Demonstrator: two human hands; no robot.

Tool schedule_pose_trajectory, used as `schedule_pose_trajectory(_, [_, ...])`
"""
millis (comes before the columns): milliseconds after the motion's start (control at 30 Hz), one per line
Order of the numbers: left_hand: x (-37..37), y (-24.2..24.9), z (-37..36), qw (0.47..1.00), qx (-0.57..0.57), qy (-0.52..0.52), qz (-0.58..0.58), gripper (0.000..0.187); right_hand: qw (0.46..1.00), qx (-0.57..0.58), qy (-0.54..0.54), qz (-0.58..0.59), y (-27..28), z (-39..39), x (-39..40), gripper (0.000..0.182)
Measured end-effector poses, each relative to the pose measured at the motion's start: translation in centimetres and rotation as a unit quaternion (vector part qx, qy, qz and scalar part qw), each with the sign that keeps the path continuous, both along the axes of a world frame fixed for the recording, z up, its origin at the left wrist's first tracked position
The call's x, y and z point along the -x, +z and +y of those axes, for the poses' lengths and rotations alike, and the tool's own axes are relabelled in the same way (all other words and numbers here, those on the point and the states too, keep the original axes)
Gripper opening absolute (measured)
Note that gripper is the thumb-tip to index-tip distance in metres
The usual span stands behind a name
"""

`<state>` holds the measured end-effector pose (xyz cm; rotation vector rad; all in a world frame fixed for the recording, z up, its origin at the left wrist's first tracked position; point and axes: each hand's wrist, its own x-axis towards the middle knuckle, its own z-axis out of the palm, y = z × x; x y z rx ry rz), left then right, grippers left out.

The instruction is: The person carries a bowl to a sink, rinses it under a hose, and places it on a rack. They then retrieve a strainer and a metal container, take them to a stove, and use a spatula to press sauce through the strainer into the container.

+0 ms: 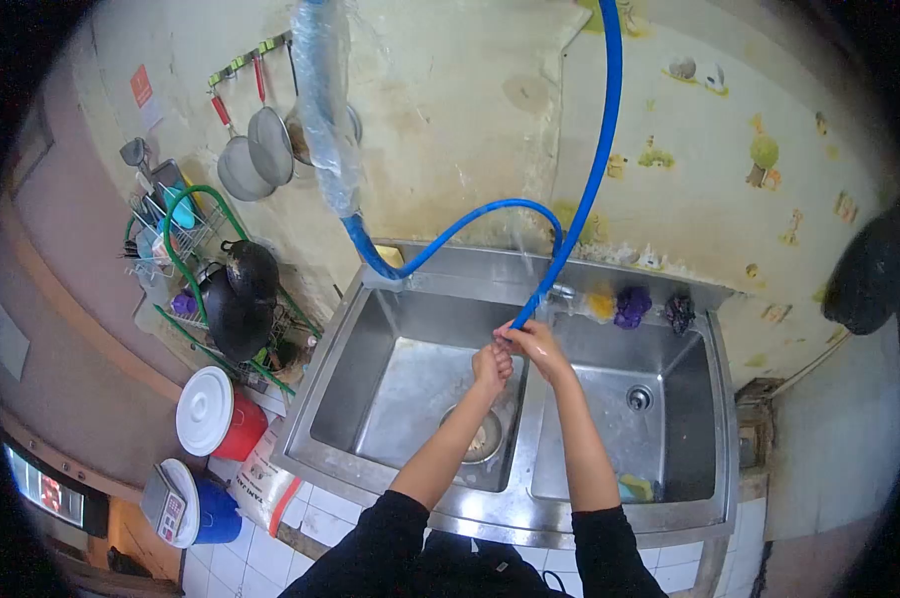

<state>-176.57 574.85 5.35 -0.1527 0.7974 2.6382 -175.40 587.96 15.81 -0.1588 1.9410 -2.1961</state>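
The lower end of a blue hose comes down to my right hand, whose fingers are closed at its tip over the divider of the steel double sink. Just beside it, my left hand is curled into a fist above the left basin. Whatever may be inside that fist is hidden. Below my left hand, a round metal bowl with pale contents rests on the basin floor, partly covered by my forearm.
A tap, purple scrubbers and a yellow sponge line the sink's back ledge. Strainers hang on the wall. Left stand a rack with black woks, a red bucket and a blue bucket.
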Motion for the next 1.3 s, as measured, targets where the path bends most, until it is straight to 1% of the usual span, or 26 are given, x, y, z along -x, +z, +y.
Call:
schedule_pose_trajectory(67, [0.9, -0.4, 0.6, 0.998, 0.004, 0.038, -0.058, 0.015, 1.000, 0.000, 0.009, -0.019, -0.3, -0.2, 0.3, 0.022])
schedule_pose_trajectory(133, [0.7, 0.7, 0.6, 0.994, 0.020, 0.048, -0.094, 0.015, 0.999, 0.014, -0.001, -0.043, 0.1, -0.6, -0.1, 0.022])
schedule_pose_trajectory(200, [0.1, 1.3, 0.2, 0.992, 0.049, 0.032, -0.110, 0.013, 0.999, 0.018, 0.003, -0.032, -0.1, -0.9, 0.0, 0.022])
schedule_pose_trajectory(300, [-0.1, 1.7, 0.8, 0.983, 0.108, 0.052, -0.138, 0.020, 0.999, 0.021, -0.003, -0.026, -0.7, -1.2, 0.1, 0.023])
schedule_pose_trajectory(400, [0.2, 1.5, 1.7, 0.984, 0.070, 0.110, -0.123, 0.016, 0.999, 0.019, 0.003, -0.033, -1.0, -1.2, 0.3, 0.022])
schedule_pose_trajectory(500, [0.2, 1.9, 2.1, 0.978, 0.095, 0.155, -0.103, 0.016, 0.999, 0.028, 0.004, -0.033, -1.2, -1.1, 0.2, 0.021])
schedule_pose_trajectory(600, [0.5, 1.5, 1.7, 0.959, 0.198, 0.182, -0.085, 0.016, 0.999, 0.025, 0.006, -0.032, -1.5, -0.9, 0.3, 0.020])
schedule_pose_trajectory(633, [1.6, -0.6, 1.3, 0.971, 0.166, 0.160, -0.064, 0.016, 0.999, 0.020, 0.007, -0.033, -1.6, -0.9, 0.3, 0.019])
schedule_pose_trajectory(667, [3.5, -4.1, 0.7, 0.981, 0.132, 0.136, -0.045, 0.017, 0.999, 0.022, 0.010, -0.042, -1.3, -0.9, 0.1, 0.019])
schedule_pose_trajectory(767, [2.8, -4.2, 0.3, 0.994, 0.069, 0.067, -0.050, 0.018, 0.998, 0.018, 0.018, -0.058, -1.0, -1.0, -0.2, 0.020])
schedule_pose_trajectory(833, [3.2, -4.3, -0.9, 1.000, -0.015, -0.015, -0.015, 0.021, 0.998, 0.002, 0.026, -0.049, -1.3, -1.1, 0.0, 0.021])
schedule_pose_trajectory(867, [3.6, -4.7, -1.9, 0.993, -0.084, -0.073, 0.030, 0.025, 0.999, -0.001, 0.020, -0.043, -1.4, -1.2, 0.2, 0.020])
schedule_pose_trajectory(900, [3.2, -4.6, -2.0, 0.999, 0.006, -0.045, 0.017, 0.023, 0.999, -0.005, 0.014, -0.043, -1.2, -1.2, 0.3, 0.020])
schedule_pose_trajectory(967, [2.4, -4.2, -2.3, 0.981, 0.190, -0.009, -0.026, 0.019, 0.999, -0.013, 0.014, -0.028, -1.2, -1.1, 0.3, 0.020])
schedule_pose_trajectory(1000, [-0.3, 1.6, -2.3, 0.958, 0.284, -0.031, -0.007, 0.015, 1.000, -0.018, 0.018, -0.012, -1.3, -0.8, 0.3, 0.021])
schedule_pose_trajectory(1033, [-1.3, 3.8, -1.9, 0.953, 0.302, -0.006, 0.009, 0.012, 0.999, -0.040, 0.023, -0.011, -0.9, -0.6, 0.2, 0.023])
schedule_pose_trajectory(1067, [-1.5, 4.6, -1.6, 0.947, 0.320, 0.020, 0.029, 0.011, 0.998, -0.062, 0.028, -0.007, -0.5, -0.4, 0.1, 0.025])
schedule_pose_trajectory(1133, [-1.5, 3.6, -2.1, 0.939, 0.333, 0.054, 0.066, 0.011, 0.997, -0.062, 0.038, -0.027, -0.6, -0.3, 0.3, 0.025])
schedule_pose_trajectory(1200, [-0.9, 2.6, -3.1, 0.911, 0.403, 0.014, 0.081, 0.011, 0.997, -0.060, 0.041, -0.033, -0.5, -0.3, 0.5, 0.025])
schedule_pose_trajectory(1267, [-1.0, 2.8, -3.7, 0.883, 0.461, -0.016, 0.081, 0.010, 0.997, -0.057, 0.040, -0.034, -0.2, -0.5, 0.2, 0.025])
schedule_pose_trajectory(1300, [-1.4, 3.9, -3.8, 0.871, 0.486, -0.026, 0.074, 0.008, 0.997, -0.060, 0.040, -0.034, -0.3, -0.4, 0.2, 0.025])
